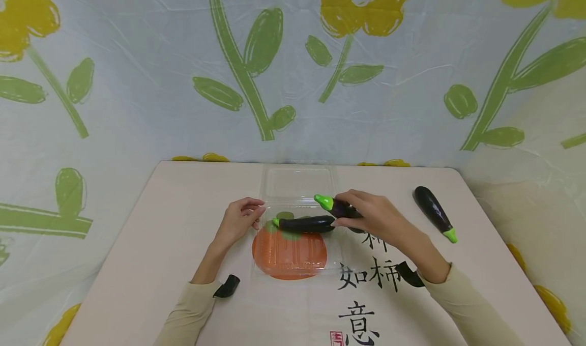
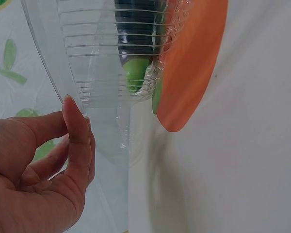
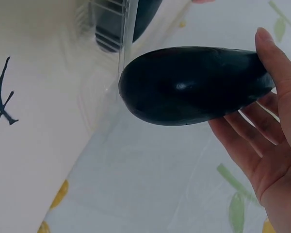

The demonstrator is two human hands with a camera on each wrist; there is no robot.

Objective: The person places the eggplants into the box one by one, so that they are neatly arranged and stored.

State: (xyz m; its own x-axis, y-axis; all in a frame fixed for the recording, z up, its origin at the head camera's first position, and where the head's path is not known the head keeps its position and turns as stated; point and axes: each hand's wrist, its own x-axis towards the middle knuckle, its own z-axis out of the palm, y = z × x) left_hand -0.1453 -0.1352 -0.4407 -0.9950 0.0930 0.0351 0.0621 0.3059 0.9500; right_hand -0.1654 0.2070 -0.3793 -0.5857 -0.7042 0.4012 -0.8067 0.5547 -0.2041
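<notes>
A clear plastic clamshell box [image 1: 293,270] stands on the table with its lid [image 1: 298,183] folded back. One dark purple eggplant [image 1: 305,225] lies crosswise inside, its green stem end to the left. My left hand [image 1: 239,220] is at the box's left rim; in the left wrist view its fingertips [image 2: 69,104] pinch the rim's corner. Above the box's right side my right hand [image 1: 373,213] grips a second eggplant [image 3: 194,86] between thumb and fingers, its green stem [image 1: 324,202] pointing left. This eggplant's rounded end shows fully in the right wrist view.
A third eggplant [image 1: 432,211] lies on the table's right side. An orange persimmon print [image 1: 263,249] shows under the box, with black brush characters [image 1: 359,323] beside it. A flower-printed curtain [image 1: 151,81] hangs behind the table.
</notes>
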